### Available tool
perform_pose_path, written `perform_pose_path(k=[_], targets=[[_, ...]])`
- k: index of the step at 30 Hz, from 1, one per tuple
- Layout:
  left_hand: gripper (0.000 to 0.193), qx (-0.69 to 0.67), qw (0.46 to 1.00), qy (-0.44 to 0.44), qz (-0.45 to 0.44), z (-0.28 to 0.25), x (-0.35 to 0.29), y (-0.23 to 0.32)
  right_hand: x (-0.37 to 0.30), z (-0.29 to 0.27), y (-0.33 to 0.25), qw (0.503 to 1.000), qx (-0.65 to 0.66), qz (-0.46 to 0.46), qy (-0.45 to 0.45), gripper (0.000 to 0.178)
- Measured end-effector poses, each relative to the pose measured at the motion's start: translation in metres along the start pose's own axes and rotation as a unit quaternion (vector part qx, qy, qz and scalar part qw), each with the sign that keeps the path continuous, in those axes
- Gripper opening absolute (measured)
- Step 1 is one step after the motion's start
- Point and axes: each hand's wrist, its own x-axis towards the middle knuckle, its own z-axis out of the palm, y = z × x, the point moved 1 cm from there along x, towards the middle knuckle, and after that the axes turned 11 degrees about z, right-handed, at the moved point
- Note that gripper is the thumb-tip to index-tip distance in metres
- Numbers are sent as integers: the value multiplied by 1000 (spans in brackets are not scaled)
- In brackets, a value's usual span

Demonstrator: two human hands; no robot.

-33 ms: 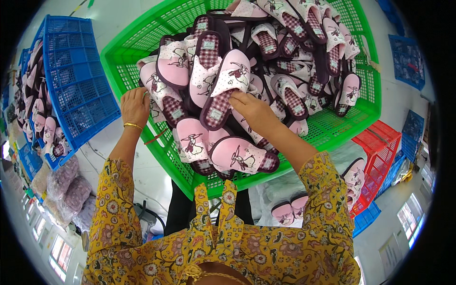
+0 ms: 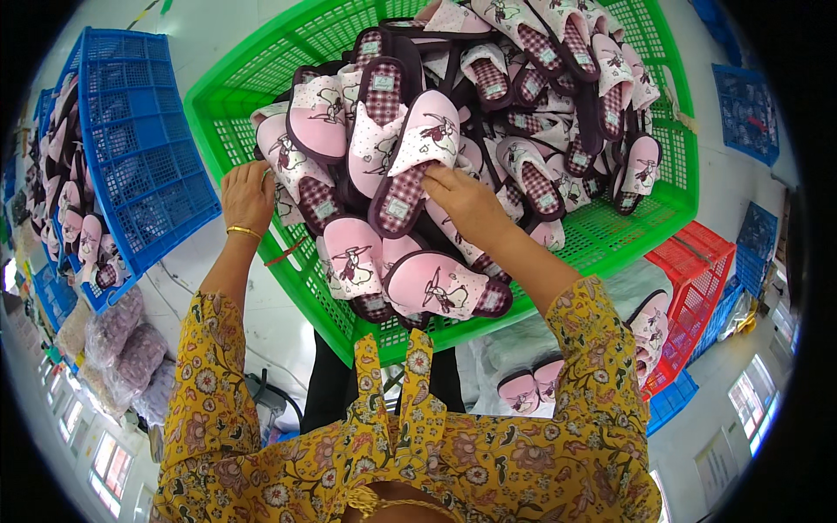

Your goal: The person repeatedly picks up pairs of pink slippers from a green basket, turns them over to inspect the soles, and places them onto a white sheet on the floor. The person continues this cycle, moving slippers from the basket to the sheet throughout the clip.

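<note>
A green plastic basket [image 2: 222, 113] in front of me is heaped with pink and white slippers that have dark checked insoles. My left hand [image 2: 248, 199] is closed over the basket's left rim, next to a slipper [image 2: 288, 152]; its fingertips are partly hidden. With bent fingers, my right hand [image 2: 466, 202] grips one slipper [image 2: 433, 131] by the side of its opening, on top of the heap. That slipper lies tilted, pink toe pointing away from me and heel toward me. Closer to me, another slipper [image 2: 440, 283] rests at the basket's near wall.
To the left stands a blue crate [image 2: 144, 157], with more slippers beside it. Plastic-wrapped bundles [image 2: 131, 357] lie at the lower left. On the right are a red crate [image 2: 697, 288] and a blue crate [image 2: 748, 113]. Two slippers [image 2: 530, 388] sit below the green basket.
</note>
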Motion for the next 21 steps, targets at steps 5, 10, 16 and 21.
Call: perform_pose_path(k=[5, 10, 16, 21], targets=[[15, 3, 1000, 10, 9, 2, -1, -2, 12, -30, -2, 996, -65, -28, 58, 17], [14, -8, 1000, 13, 9, 1, 0, 0, 20, -83, -19, 988, -35, 69, 133, 11], [14, -18, 1000, 13, 1, 1, -3, -2, 59, -116, -37, 950, 130, 285, 11, 20], [16, -22, 1000, 5, 0, 0, 0, -2, 87, -62, -8, 953, 59, 292, -59, 27]])
